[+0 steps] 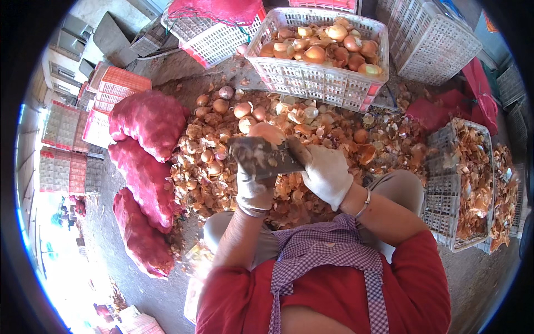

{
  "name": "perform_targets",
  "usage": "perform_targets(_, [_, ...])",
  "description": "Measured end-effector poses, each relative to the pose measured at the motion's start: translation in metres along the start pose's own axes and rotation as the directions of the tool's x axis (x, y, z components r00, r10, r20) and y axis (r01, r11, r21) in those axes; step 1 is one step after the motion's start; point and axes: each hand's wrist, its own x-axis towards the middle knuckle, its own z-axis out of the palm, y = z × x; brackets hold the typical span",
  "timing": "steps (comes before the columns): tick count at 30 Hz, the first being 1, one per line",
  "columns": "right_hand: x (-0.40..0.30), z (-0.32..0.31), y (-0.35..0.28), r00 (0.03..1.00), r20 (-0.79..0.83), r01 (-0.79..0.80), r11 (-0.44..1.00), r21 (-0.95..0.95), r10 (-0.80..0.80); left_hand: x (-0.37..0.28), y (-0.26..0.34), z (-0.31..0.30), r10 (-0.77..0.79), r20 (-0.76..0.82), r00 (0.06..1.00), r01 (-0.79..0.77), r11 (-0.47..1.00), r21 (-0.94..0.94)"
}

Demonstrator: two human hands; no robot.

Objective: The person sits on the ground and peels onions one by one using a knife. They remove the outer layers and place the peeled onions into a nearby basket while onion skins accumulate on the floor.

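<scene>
In a white glove, my right hand point(329, 173) grips the dark handle of a cleaver point(267, 158). Its broad blade lies across the view and bears pale smears. My left hand point(253, 193), also gloved, is under the blade, which hides its fingers. Just past the blade's far edge shows a large onion point(268, 132), held up by the left hand as far as can be seen. Below both hands spreads a heap of onions and loose brown skins point(292, 200). Several whole onions point(243, 110) lie at its far side.
A white plastic crate point(308, 85) of onions stands ahead. Red mesh sacks point(146, 179) line the left side. At right are crates point(442, 192) filled with onion skins point(473, 179). Stacked crates point(62, 167) stand further left, and another upright crate point(438, 46) at the far right.
</scene>
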Motion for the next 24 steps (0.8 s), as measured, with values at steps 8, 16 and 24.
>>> perform_targets(8, [0.001,0.001,-0.009,0.942,-0.030,-0.292,0.863,0.412,0.333,0.009,-0.002,0.026,-0.058,0.079,0.995,0.071,0.983,-0.170])
perform_targets(16, [0.002,0.007,0.008,0.977,0.119,-0.168,0.983,-0.078,0.176,0.015,-0.011,0.006,-0.021,0.072,0.997,0.033,0.984,-0.172])
perform_targets(24, [-0.006,0.010,0.014,0.914,0.074,-0.384,0.792,0.475,0.399,0.014,-0.004,0.017,-0.072,0.093,0.993,0.089,0.977,-0.193])
